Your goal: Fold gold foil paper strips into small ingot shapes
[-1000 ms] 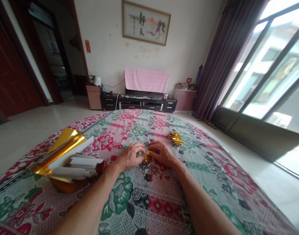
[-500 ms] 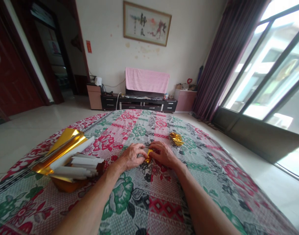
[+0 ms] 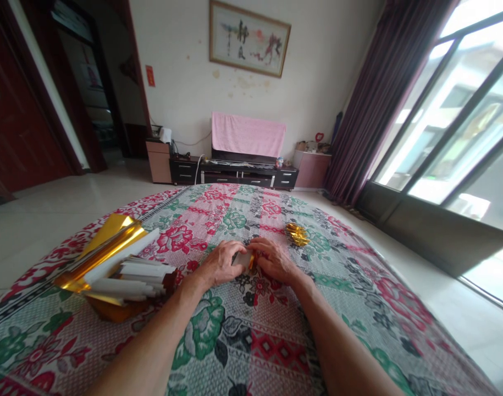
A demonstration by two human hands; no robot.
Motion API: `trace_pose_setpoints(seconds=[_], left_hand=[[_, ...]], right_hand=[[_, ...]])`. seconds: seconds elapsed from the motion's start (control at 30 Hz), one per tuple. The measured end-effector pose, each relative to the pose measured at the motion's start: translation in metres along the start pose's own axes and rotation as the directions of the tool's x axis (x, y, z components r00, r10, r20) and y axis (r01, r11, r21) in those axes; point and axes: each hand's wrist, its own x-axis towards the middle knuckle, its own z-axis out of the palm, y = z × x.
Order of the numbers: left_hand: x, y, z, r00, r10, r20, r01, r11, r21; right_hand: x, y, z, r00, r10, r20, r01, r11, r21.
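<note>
Between my two hands, low over the patterned tablecloth (image 3: 218, 324), is a small piece of gold foil paper (image 3: 243, 260) with its pale back showing and a gold edge at the right. My left hand (image 3: 223, 263) grips its left side between thumb and fingers. The fingers of my right hand (image 3: 275, 260) are closed on its right end and partly cover it. Beyond my right hand lies a small pile of folded gold foil pieces (image 3: 297, 234). To the left, gold foil sheets (image 3: 111, 250) rest across a gold box (image 3: 115, 312) filled with white-backed paper strips (image 3: 146, 275).
A low black TV cabinet (image 3: 238, 177) stands past the table's far edge, with a pink cloth (image 3: 249, 133) draped over what stands on it. Purple curtains (image 3: 370, 99) and a large window (image 3: 453, 121) are on the right. A red door (image 3: 20, 110) is at the left.
The foil piece between my hands shows more of its pale side and less gold than before. My hands have shifted only slightly; the pile and the box stay where they were.
</note>
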Motion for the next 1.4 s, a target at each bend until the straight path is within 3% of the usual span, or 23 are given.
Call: trace_pose_setpoints(seconds=[0.6, 0.87, 1.4], left_hand=[[0.0001, -0.0004, 0.0017, 0.998, -0.062, -0.016, 0.062, 0.997, -0.035], [0.0004, -0.0001, 0.0009, 0.997, -0.082, 0.007, 0.082, 0.996, -0.025], [0.0006, -0.0034, 0.0036, 1.0, 0.001, -0.006, -0.001, 1.0, -0.025]], right_hand=[[-0.0022, 0.0067, -0.0026, 0.991, 0.13, -0.028, -0.123, 0.978, 0.171], [-0.0034, 0.006, -0.0069, 0.985, 0.167, -0.048, -0.142, 0.935, 0.326], [0.0015, 0.0061, 0.0008, 0.999, 0.044, -0.026, -0.04, 0.992, 0.122]])
